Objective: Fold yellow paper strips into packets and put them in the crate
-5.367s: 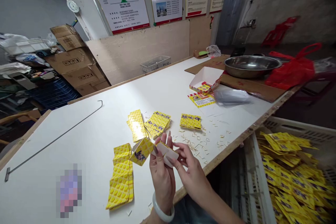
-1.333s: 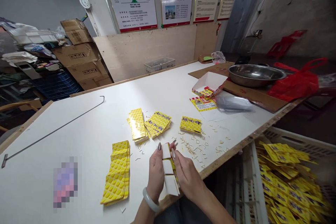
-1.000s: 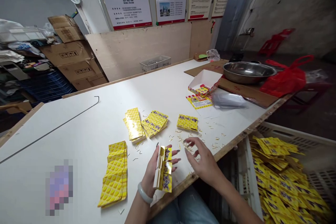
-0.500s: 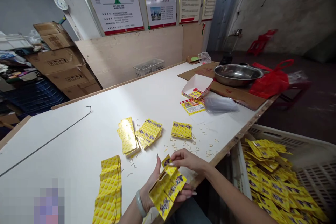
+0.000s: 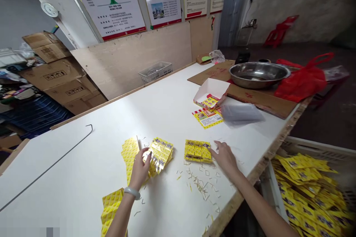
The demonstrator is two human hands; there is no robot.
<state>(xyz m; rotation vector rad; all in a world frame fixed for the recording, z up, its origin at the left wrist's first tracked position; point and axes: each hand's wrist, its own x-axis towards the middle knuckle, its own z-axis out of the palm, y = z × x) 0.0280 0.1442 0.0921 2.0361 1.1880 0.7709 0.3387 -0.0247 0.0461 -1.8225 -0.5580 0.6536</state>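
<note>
My left hand (image 5: 140, 166) lies with its fingers stretched flat on the yellow printed card stacks (image 5: 160, 152) in the middle of the white table (image 5: 172, 107). A second fanned yellow pile (image 5: 129, 152) sits just left of that hand. My right hand (image 5: 226, 157) reaches forward, fingers spread, its tips touching the right edge of a small separate yellow card stack (image 5: 198, 150). Neither hand grips anything that I can see. Another yellow pile (image 5: 111, 207) lies near my left forearm.
Small paper scraps (image 5: 200, 185) litter the table in front of me. Farther right stand a white carton tray (image 5: 213, 90), clear plastic sleeves (image 5: 240, 113), a steel bowl (image 5: 258, 74) and a red bag (image 5: 303, 77). A crate of yellow packets (image 5: 311, 189) sits beyond the table edge. A bent wire rod (image 5: 47, 170) lies at left.
The folded yellow strip that my left hand held is out of it; that hand moved forward onto the stacks. My right hand moved out to the small stack. The camera tilted forward.
</note>
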